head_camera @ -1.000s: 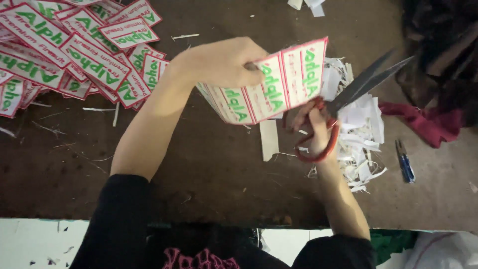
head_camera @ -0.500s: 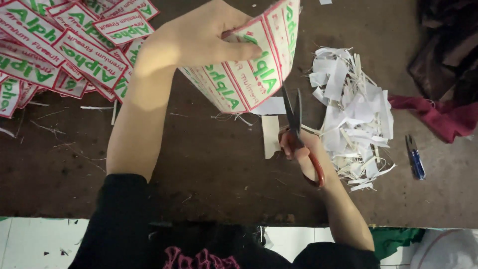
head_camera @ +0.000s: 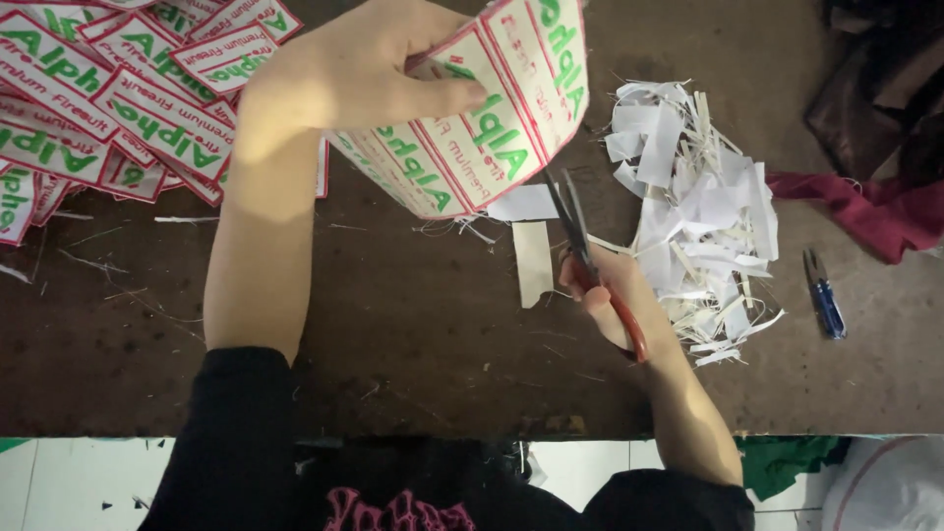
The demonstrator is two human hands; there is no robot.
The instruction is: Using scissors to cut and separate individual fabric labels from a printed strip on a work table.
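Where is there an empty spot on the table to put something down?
Bare brown table shows between the two forearms, near the front edge, and beyond the small blue snips at the right. It is crowded by the cut labels at left and the scrap pile.

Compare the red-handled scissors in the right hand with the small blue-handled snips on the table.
The red-handled scissors are long, held in the right hand, blades at the printed label sheet. The small blue-handled snips are shorter and lie untouched on the brown table. Both have dark metal blades.
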